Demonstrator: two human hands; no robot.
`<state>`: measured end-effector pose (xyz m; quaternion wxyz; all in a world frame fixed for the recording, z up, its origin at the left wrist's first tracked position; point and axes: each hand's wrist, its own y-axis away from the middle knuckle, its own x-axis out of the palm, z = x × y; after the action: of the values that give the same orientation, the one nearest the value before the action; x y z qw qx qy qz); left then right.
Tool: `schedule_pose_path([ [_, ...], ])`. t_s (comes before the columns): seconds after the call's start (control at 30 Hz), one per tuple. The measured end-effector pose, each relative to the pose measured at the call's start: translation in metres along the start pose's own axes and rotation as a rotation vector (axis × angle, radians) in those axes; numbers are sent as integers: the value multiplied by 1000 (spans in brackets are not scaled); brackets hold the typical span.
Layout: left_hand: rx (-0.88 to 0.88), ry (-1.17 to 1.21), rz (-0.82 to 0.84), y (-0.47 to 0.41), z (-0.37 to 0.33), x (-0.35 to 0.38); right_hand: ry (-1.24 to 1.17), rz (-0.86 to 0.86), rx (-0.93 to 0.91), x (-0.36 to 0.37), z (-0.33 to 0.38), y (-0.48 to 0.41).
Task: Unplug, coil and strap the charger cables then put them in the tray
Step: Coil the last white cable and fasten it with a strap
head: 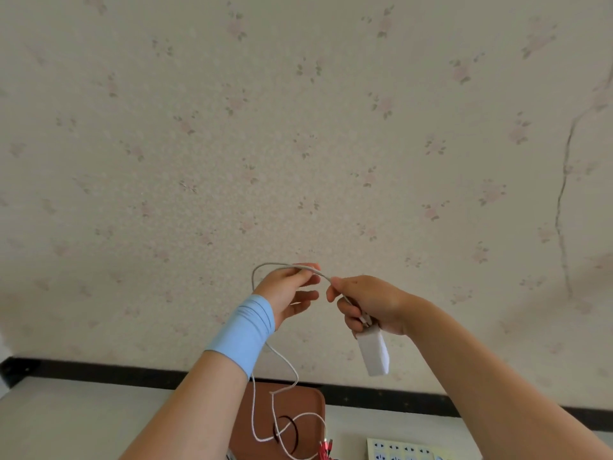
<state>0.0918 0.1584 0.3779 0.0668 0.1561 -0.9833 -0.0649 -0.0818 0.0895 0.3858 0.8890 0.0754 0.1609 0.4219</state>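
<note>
Both hands are raised in front of the flowered wall. My right hand [368, 305] grips a white cable [292, 371] near its plug end, and the white charger block [374, 351] hangs below that fist. My left hand [288, 292], with a light blue wristband, pinches the same cable a little to the left, forming a small loop over the fingers. The cable's slack drops behind my left wrist down onto the brown tray [306, 401] on the table. A black strap loop [286, 434] lies in the tray.
A white power strip [403, 449] with several sockets lies right of the tray at the bottom edge. Red cable ends [326, 451] show beside it. A dark skirting strip [99, 371] runs along the wall above the pale table [66, 419].
</note>
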Motion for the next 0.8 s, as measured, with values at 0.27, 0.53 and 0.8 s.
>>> schedule_pose_path([
  [0.27,240,-751,-2,21,-7,8,7,-22,6,-8,-10,-3],
  [0.53,393,-735,52,5,-1,-1,-59,-16,-64,-10,-6,1],
  [0.8,361,-975,128,1,4,4,-118,59,8,-17,0,10],
])
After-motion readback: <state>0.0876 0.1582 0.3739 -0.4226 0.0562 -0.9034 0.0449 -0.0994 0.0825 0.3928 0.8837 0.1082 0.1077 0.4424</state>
